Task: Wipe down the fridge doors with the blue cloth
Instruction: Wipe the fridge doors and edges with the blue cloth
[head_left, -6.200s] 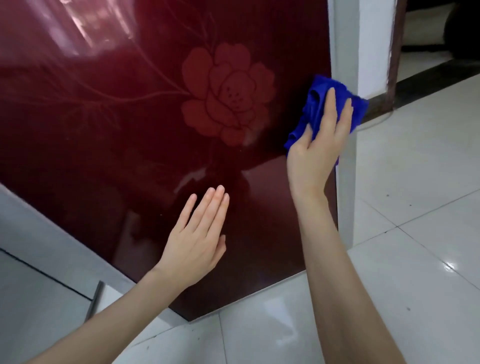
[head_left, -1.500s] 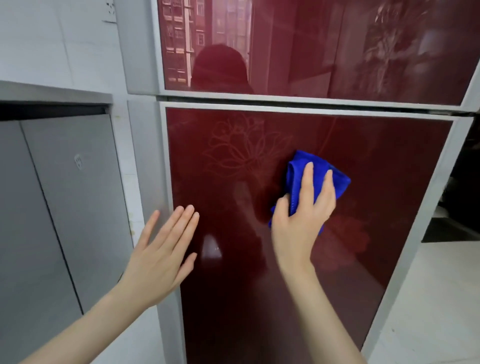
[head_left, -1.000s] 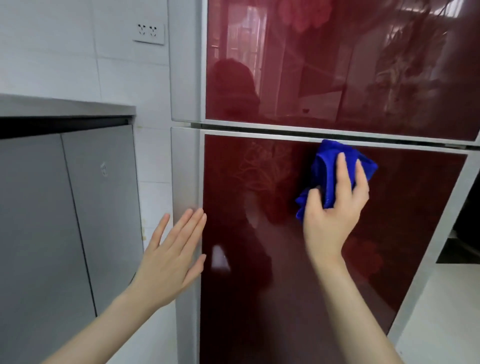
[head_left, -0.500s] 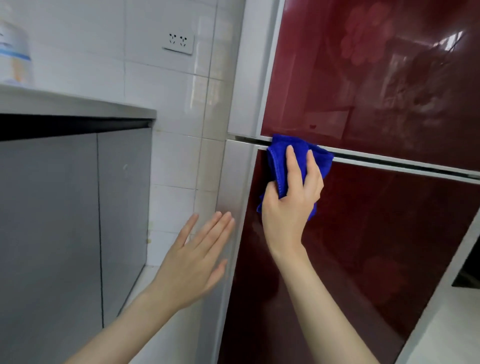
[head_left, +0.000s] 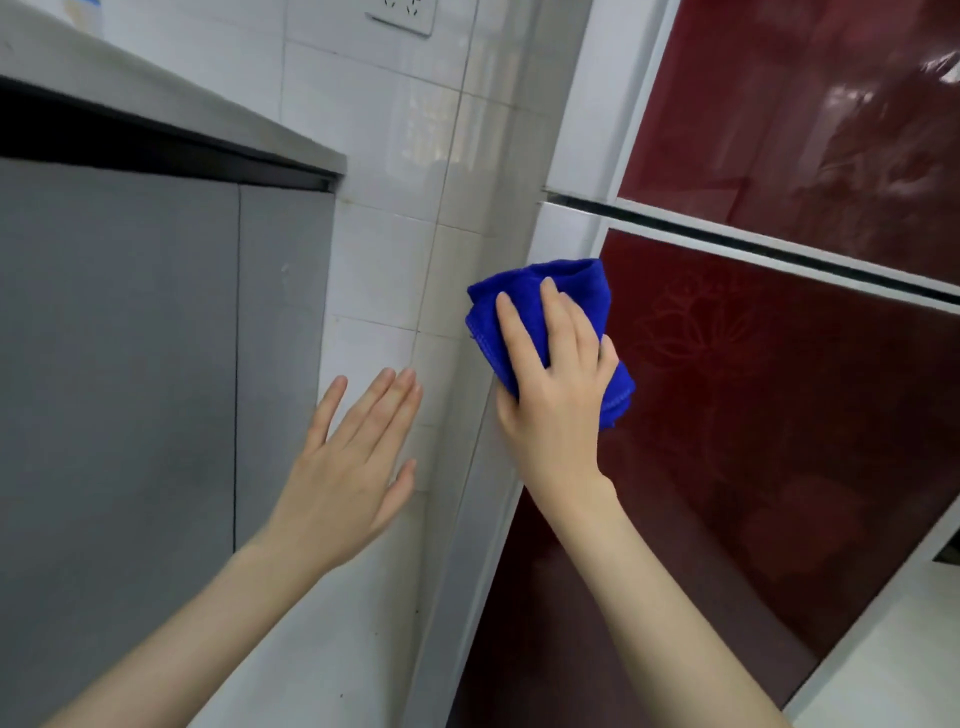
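As my right hand (head_left: 556, 395) grips the bunched blue cloth (head_left: 576, 278) at the edge of the fridge door (head_left: 779, 415), left hand (head_left: 348, 467) open, a loose swipe could skid onto the tiles (head_left: 374, 260).

Grey cabinet (head_left: 130, 338); tiled wall (head_left: 384, 260); socket (head_left: 400, 13)
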